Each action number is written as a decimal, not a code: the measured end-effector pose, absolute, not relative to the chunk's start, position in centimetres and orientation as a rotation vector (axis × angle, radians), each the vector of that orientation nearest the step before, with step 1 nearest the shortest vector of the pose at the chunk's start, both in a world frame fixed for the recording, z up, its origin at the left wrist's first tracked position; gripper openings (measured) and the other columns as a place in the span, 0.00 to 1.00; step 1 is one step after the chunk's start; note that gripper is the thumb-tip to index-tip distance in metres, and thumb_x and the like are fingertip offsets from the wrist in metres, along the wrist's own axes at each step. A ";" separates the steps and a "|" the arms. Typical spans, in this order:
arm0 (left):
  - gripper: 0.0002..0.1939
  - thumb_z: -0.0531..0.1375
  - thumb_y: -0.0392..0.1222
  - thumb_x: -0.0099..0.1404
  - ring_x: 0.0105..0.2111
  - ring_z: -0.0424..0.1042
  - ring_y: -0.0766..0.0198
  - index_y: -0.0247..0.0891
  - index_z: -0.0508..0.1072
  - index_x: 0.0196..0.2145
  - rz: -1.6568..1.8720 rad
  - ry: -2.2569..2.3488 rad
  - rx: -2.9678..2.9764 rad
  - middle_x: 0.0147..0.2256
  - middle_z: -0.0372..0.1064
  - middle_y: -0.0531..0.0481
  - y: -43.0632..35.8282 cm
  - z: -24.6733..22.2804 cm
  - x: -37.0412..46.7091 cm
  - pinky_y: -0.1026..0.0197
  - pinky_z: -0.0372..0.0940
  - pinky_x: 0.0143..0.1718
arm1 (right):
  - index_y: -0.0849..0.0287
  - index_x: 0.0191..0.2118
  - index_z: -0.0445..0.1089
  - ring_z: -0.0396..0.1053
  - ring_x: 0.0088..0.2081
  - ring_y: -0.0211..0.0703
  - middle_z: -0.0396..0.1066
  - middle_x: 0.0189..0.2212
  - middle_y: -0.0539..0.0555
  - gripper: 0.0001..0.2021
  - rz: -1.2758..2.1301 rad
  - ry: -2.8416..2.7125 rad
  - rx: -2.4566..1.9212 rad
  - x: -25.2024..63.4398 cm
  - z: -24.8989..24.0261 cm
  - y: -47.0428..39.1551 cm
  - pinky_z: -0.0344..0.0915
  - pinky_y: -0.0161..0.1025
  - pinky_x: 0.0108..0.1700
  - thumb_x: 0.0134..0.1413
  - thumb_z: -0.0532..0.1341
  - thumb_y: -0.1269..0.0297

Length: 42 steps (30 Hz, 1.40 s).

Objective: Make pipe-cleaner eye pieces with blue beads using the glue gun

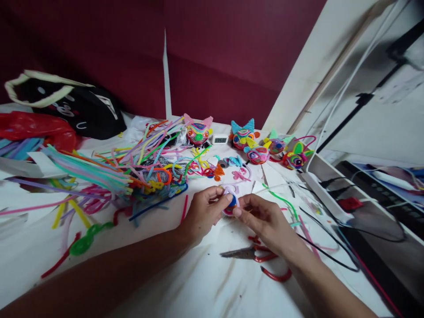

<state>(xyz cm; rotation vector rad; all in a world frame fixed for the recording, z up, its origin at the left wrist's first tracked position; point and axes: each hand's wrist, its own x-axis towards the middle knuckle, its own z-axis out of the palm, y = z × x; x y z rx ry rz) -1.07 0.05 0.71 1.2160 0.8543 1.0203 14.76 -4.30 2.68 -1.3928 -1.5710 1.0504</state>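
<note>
A small round piece [231, 191] of lilac pipe cleaner with a blue centre and some orange is held between both hands above the white table. My left hand [207, 210] pinches it from the left, its thumb over the blue part. From the right, my right hand [261, 214] grips its edge between thumb and fingertips. Scissors [247, 253] with red handles lie below my right hand, partly hidden by the wrist. Pink curled pipe cleaners [241, 175] rest just beyond the held piece.
Loose pipe cleaners [89, 170] are heaped at the left, near a black bag [96, 112]. Colourful animal heads [198, 131] and a small white digital display [219, 139] stand at the back. Cables and a power strip [326, 196] lie at right.
</note>
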 end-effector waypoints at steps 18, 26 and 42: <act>0.16 0.58 0.50 0.62 0.13 0.49 0.76 0.36 0.64 0.23 0.941 0.882 1.379 0.14 0.51 0.62 0.2 -0.5 -1.1 0.69 0.43 0.14 | 0.60 0.28 0.67 0.50 0.23 0.33 0.58 0.21 0.46 0.15 1.138 -1.534 -1.377 15.5 0.5 -3.5 0.46 0.35 0.25 0.52 0.63 0.53; 0.13 0.57 0.46 0.62 0.15 0.51 0.74 0.36 0.68 0.24 0.927 0.914 1.587 0.14 0.52 0.61 1.0 -1.8 -1.0 0.69 0.46 0.16 | 0.60 0.26 0.66 0.47 0.21 0.32 0.55 0.19 0.45 0.16 1.148 -1.587 -1.421 15.9 0.4 -3.6 0.44 0.35 0.22 0.53 0.60 0.51; 0.16 0.60 0.52 0.60 0.13 0.49 0.74 0.37 0.65 0.25 1.003 0.973 1.360 0.12 0.53 0.61 1.1 -1.7 -0.9 0.68 0.44 0.16 | 0.60 0.26 0.65 0.52 0.23 0.32 0.62 0.22 0.46 0.15 1.396 -1.492 -1.291 15.8 0.5 -3.5 0.46 0.34 0.24 0.47 0.67 0.54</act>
